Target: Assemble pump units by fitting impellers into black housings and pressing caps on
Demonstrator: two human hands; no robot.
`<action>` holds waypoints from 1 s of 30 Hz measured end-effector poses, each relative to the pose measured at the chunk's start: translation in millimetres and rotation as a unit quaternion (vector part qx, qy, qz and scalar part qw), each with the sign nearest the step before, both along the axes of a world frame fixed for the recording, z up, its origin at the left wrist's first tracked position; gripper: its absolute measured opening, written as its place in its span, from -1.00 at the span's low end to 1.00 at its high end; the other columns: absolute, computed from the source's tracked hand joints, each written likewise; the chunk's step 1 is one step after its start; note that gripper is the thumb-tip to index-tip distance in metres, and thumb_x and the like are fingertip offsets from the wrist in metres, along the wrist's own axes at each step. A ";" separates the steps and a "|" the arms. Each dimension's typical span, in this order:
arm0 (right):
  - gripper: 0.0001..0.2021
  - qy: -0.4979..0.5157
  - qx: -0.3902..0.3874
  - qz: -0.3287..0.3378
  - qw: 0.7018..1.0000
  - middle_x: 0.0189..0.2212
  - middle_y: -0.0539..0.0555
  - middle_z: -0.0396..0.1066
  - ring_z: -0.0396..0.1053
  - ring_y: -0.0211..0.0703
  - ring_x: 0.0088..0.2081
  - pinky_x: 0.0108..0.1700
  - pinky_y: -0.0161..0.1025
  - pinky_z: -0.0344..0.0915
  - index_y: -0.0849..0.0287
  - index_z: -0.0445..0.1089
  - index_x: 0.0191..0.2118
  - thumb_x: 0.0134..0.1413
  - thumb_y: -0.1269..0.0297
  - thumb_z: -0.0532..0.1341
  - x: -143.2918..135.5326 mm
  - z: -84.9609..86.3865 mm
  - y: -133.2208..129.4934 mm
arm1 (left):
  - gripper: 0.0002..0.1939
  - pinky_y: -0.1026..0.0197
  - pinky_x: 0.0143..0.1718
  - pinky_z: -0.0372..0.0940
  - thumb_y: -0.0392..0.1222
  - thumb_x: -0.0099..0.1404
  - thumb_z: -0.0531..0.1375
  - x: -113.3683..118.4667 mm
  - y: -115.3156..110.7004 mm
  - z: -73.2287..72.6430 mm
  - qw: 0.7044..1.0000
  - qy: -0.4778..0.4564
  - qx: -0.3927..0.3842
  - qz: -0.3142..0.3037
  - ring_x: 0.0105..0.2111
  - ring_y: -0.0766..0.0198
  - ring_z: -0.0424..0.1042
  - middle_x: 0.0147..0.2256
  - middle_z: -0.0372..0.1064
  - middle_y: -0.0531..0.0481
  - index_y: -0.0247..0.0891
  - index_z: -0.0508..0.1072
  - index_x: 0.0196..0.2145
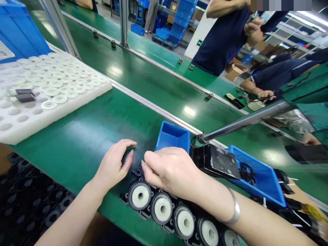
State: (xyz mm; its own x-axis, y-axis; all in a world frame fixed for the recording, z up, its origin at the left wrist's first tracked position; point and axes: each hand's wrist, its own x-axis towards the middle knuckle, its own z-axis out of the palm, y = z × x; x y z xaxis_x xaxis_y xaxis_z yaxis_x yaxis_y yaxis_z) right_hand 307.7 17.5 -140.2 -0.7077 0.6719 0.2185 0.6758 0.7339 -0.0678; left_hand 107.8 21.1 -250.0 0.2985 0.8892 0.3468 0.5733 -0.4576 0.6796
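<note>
My left hand (pixel 115 164) is over the green table (pixel 84 136), thumb and fingers apart, with nothing between them. To its right, my right hand (pixel 170 169) has its fingers curled together near the back end of the row of black round housings. What it holds, if anything, is hidden. Several housings with white rings (pixel 140 196) in their centres lie in a slanting row along the table's near edge, partly under my right forearm. One more black housing is mostly covered by my right hand. A small blue bin (pixel 174 135) stands just behind that hand.
White foam tray (pixel 64 116) with many white rings and two dark pieces at left; blue crate (pixel 20 30) behind it. Black box (pixel 217 160), blue bin (pixel 266 181) with black cables and a metal pole (pixel 246 119) at right. Other people work across the conveyor (pixel 153 89).
</note>
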 end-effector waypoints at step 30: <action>-0.74 0.051 0.022 -0.116 0.992 -0.70 -0.14 0.05 -0.01 -0.36 -0.62 -0.50 -0.30 -0.08 0.16 0.17 -0.53 0.20 0.37 0.13 54.0 36.2 -35.4 | -0.75 0.09 0.05 0.30 -0.16 0.47 0.01 -3.1 4.6 -8.6 0.998 0.060 0.001 -0.016 -0.01 0.12 0.43 -0.05 0.43 -0.12 -0.26 0.34 0.01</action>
